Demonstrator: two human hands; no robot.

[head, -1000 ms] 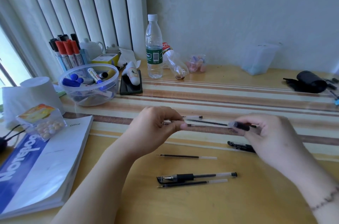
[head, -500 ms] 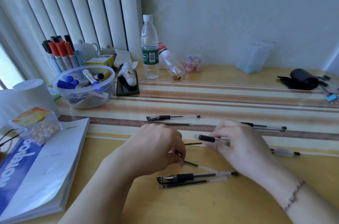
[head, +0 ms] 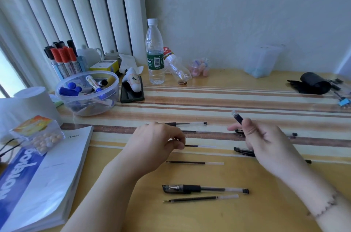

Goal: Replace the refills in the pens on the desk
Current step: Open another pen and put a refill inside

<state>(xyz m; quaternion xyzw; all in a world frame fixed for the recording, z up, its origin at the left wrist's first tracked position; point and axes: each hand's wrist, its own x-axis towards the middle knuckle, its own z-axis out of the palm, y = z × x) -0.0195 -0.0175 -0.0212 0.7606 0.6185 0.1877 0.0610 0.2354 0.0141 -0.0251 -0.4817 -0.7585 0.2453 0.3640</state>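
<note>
Right hand [head: 266, 142] holds a pen barrel [head: 237, 117] in a curled grip, lifted off the tabletop [head: 209, 216], dark end tilted up and to the left. Left hand [head: 157, 142] pinches one end of a thin refill [head: 199, 146] between thumb & fingers; the rest of the refill lies out to the right, low over the striped part of the tabletop. Just nearer the person, a 2nd loose refill [head: 193, 163] lies flat. Closer still, an assembled capped pen [head: 205, 189] w/ another refill [head: 199, 198] right beside it, parallel. Behind the left hand, one more pen [head: 188, 123] and a thin refill [head: 197, 131]. More pen parts partly hidden behind the right hand. At the back left: clear bowl of markers [head: 87, 93], water bottle [head: 154, 53] upright, phone [head: 132, 92] flat. Open book [head: 43, 178] at the left edge.
</note>
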